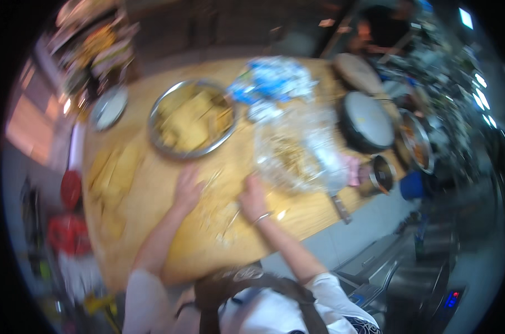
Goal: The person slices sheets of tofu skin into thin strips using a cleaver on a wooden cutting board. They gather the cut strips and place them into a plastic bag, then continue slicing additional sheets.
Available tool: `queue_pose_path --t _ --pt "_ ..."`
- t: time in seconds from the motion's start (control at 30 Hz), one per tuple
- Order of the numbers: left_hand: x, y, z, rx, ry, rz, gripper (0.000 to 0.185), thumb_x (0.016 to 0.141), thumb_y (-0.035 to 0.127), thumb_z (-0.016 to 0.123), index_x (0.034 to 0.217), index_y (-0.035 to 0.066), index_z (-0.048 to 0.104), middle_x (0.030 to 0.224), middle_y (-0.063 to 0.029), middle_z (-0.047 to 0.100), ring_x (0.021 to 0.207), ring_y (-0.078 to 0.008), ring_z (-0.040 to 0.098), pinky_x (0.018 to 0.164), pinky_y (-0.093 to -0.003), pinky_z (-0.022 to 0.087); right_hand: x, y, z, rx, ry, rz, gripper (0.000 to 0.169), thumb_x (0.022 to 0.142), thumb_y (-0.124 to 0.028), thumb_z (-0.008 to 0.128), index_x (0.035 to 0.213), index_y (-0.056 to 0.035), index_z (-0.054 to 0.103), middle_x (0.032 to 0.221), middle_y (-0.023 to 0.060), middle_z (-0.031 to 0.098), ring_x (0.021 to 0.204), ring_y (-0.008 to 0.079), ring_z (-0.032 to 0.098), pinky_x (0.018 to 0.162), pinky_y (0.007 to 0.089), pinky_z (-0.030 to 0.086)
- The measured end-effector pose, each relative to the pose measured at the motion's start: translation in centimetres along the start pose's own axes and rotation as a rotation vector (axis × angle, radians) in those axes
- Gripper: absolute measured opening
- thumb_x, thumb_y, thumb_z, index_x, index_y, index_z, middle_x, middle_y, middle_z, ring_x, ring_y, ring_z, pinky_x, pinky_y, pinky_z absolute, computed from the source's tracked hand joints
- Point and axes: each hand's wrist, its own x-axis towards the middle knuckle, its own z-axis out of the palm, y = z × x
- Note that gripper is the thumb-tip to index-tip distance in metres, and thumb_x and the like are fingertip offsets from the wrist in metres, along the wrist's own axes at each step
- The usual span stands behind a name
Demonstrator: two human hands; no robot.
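Observation:
My left hand (188,188) rests low over the wooden tabletop (152,217), its thumb spread from the fingers and nothing seen in it. Just beyond it stands a steel bowl (151,132) filled with flat yellow pieces that look like dough sheets (190,121). My right hand (253,198), a bracelet at its wrist, is curled beside a clear plastic bag (273,125). Blur hides whether it grips anything. Inside the bag lie pale yellow strips like cut noodles (292,154). Between my hands are a few loose strips (213,179) and scraps (225,238).
More yellow sheets (116,167) lie at the left. A white dish (109,110) sits at the far left edge. Blue-white packaging (277,79), a lidded pan (367,121), a metal pot (382,173) and a knife-like handle (341,208) stand or lie towards the right.

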Motion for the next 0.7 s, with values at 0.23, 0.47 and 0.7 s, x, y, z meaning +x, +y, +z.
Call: queue_pose_path --t 0.23,0.47,0.7 --pt "1.8 2.9 -0.2 -0.461 -0.306 -0.013 0.041 0.088 0.018 0.039 0.124 -0.001 0.04 0.128 -0.0177 0.04 0.122 -0.03 0.034 0.104 -0.0375 0.022 -2.8 -2.4 4.0 0.178 -0.136 -0.636 0.046 0.075 -0.012 0.055 0.116 0.0034 0.041 0.119 0.0245 0.042 0.113 0.0378 0.039 0.098 0.0416 0.03" --pt "-0.2 0.7 0.2 -0.212 -0.088 -0.098 0.043 0.089 0.018 0.032 0.127 -0.002 0.036 0.131 -0.018 0.037 0.124 -0.0309 0.032 0.104 -0.0374 0.021 5.4 -0.9 1.7 -0.07 0.159 -0.39 0.047 0.078 -0.022 0.053 0.117 0.0026 0.042 0.125 0.0227 0.04 0.121 0.0355 0.033 0.102 0.0398 0.025" --pt "-6.1 6.1 -1.7 -0.533 -0.251 -0.26 0.05 0.089 0.024 0.041 0.131 -0.001 0.028 0.134 -0.0167 0.033 0.125 -0.0264 0.03 0.105 -0.0346 0.021 -1.4 0.8 7.4 0.067 -0.297 -0.734 0.048 0.081 -0.023 0.05 0.12 0.0027 0.042 0.124 0.0226 0.042 0.117 0.0356 0.037 0.1 0.0397 0.028"
